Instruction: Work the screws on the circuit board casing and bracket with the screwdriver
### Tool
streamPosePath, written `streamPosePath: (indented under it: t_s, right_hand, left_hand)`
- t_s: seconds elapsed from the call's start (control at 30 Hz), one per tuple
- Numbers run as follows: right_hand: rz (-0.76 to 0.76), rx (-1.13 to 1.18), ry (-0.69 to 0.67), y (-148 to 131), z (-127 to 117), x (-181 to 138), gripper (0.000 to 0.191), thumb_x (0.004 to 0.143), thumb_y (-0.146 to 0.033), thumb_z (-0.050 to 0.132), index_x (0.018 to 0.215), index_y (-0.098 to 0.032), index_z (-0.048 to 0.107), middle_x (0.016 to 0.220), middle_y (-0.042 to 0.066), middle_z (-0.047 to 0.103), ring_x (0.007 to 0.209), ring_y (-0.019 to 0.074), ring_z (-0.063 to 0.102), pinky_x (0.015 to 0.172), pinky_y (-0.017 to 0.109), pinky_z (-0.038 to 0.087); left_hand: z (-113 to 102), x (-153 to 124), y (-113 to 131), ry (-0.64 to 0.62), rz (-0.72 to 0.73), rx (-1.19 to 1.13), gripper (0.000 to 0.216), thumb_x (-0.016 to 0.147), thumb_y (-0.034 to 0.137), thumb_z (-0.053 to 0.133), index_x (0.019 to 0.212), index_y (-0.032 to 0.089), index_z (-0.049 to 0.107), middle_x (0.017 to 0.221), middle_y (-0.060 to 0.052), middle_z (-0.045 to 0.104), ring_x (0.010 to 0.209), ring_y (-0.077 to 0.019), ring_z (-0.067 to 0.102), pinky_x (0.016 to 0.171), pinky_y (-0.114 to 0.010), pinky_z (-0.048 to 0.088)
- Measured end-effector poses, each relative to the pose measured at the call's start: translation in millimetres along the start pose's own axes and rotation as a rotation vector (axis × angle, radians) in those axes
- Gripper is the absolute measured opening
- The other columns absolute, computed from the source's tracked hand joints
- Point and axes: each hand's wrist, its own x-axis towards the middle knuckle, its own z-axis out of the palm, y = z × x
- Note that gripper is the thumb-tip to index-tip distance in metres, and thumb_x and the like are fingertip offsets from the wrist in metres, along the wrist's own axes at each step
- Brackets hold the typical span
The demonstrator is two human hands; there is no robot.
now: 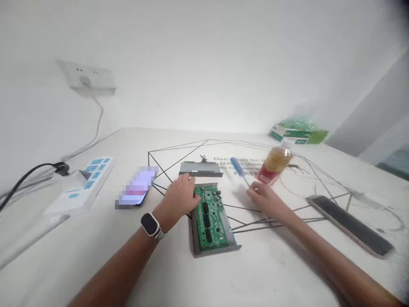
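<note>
Across the white table (271, 264), dark print (228, 159) is reading "Don't wait for" and "PERFECT MOME…", the rest blurring or hiding. Mid-table, a metal tray (232, 245) is holding the green circuit board (212, 219). The left hand (180, 194) is lying over their far left corner; whether it's pinching, I can't tell. And the right hand (262, 198) is pinching the blue-handled screwdriver (237, 166) by its shaft!

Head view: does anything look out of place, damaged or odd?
The blue-handled tool: the right hand holds it by the thin shaft, its handle pointing away from the person. Also, the phone near the power strip is mostly covered by coarse pixel blocks. I see no spill.
</note>
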Motion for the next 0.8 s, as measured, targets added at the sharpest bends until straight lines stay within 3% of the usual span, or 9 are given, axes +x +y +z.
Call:
streamPosePath:
  t_s: [0.13, 0.2, 0.33, 0.43, 0.57, 0.8]
  right_hand:
    - [-0.087, 0.449, 0.083, -38.2, -0.2, -3.0, 0.025, 0.092, -0.037, 0.058, 0.076, -0.022, 0.046, 0.061, -0.006, 0.051, 0.048, 0.0084, 0.043, 0.045, 0.022, 0.033]
    - [-0.135, 0.614, 0.02, -58.9, 3.3, 1.1, 0.027, 0.089, -0.044, 0.067, 0.084, -0.022, 0.051, 0.074, -0.004, 0.063, 0.046, 0.0083, 0.05, 0.042, 0.023, 0.037]
    - [-0.279, 0.76, -0.121, -91.4, 28.3, 21.7, 0.034, 0.086, -0.049, 0.073, 0.093, -0.022, 0.053, 0.083, 0.003, 0.074, 0.063, 0.0171, 0.071, 0.063, 0.034, 0.061]
    - [-0.342, 0.763, -0.134, -100.2, 60.6, 40.3, 0.034, 0.09, -0.05, 0.069, 0.096, -0.021, 0.053, 0.091, 0.007, 0.076, 0.076, 0.0191, 0.075, 0.075, 0.037, 0.064]
    - [-0.404, 0.612, -0.111, -96.5, 96.3, 54.0, 0.029, 0.097, -0.05, 0.058, 0.097, -0.022, 0.053, 0.094, 0.006, 0.075, 0.072, 0.017, 0.073, 0.073, 0.037, 0.063]
    - [-0.465, 0.474, -0.063, -92.2, 107.3, 52.3, 0.024, 0.102, -0.045, 0.049, 0.097, -0.022, 0.053, 0.093, 0.007, 0.075, 0.072, 0.0178, 0.072, 0.077, 0.038, 0.062]
  left_hand:
    - [-3.3, -0.8, -8.8, -0.021, 0.016, -0.055, 0.026, 0.088, 0.037, 0.053, 0.099, 0.016, 0.062, 0.107, -0.015, 0.061, 0.1, -0.0329, 0.061, 0.079, -0.043, 0.051]
    - [-12.1, 1.5, -19.2, -0.012, -0.03, -0.138, 0.034, 0.091, 0.047, 0.05, 0.103, 0.018, 0.063, 0.111, -0.014, 0.063, 0.101, -0.0328, 0.062, 0.079, -0.043, 0.051]
    - [-31.5, 8.6, -43.4, 0.235, -0.243, -0.245, 0.032, 0.1, 0.036, 0.035, 0.096, 0.022, 0.063, 0.105, -0.008, 0.068, 0.093, -0.0269, 0.064, 0.078, -0.04, 0.048]
    - [-33.2, 12.1, -52.0, 0.342, -0.292, -0.241, 0.022, 0.096, 0.029, 0.044, 0.094, 0.022, 0.065, 0.106, -0.006, 0.07, 0.09, -0.0253, 0.065, 0.076, -0.037, 0.047]
    - [-22.6, 13.3, -50.4, 0.318, -0.218, -0.211, 0.02, 0.094, 0.026, 0.047, 0.095, 0.022, 0.067, 0.103, -0.006, 0.071, 0.088, -0.0242, 0.065, 0.072, -0.034, 0.046]
    - [-15.6, 12.4, -47.0, 0.303, -0.139, -0.212, 0.016, 0.093, 0.023, 0.05, 0.095, 0.022, 0.066, 0.102, -0.003, 0.071, 0.086, -0.0226, 0.065, 0.066, -0.033, 0.042]
